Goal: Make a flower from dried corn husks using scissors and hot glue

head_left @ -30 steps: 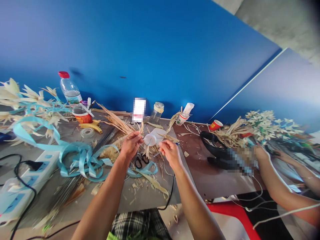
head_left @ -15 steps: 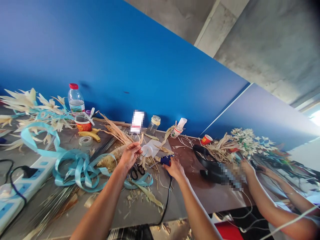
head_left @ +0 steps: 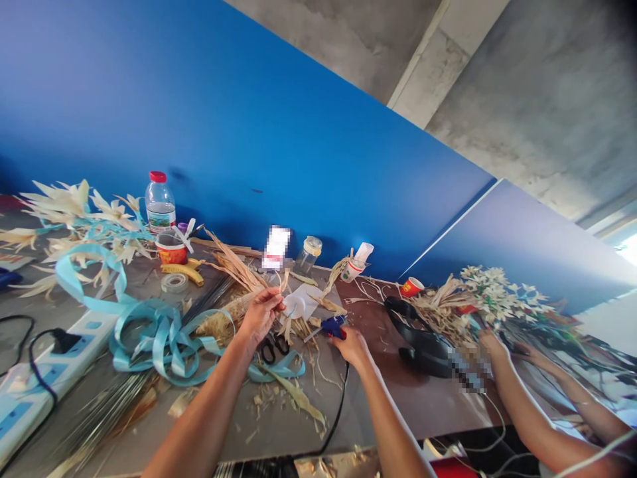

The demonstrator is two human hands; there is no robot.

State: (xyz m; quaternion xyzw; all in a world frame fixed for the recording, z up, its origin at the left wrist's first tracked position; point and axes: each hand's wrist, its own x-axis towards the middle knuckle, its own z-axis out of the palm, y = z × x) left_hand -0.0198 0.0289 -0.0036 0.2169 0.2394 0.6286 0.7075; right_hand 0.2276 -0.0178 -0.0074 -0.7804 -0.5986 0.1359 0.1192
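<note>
Mid-frame, my left hand pinches a papery, tapering strip (head_left: 285,281); my right hand (head_left: 354,345) curls around a blue glue gun (head_left: 332,326).

Head-worn view, forward and down

Scissors (head_left: 275,350) on surface (head_left: 279,431), ribbon heap (head_left: 162,345) to their left, glue gun (head_left: 333,325) in right hand (head_left: 355,346), jar (head_left: 309,255) behind

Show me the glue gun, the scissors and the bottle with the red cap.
Glue gun (head_left: 332,325), head view: point on its blue body.
Scissors (head_left: 275,348), head view: point on the black handles.
Bottle (head_left: 161,220), head view: point on its label.
</note>
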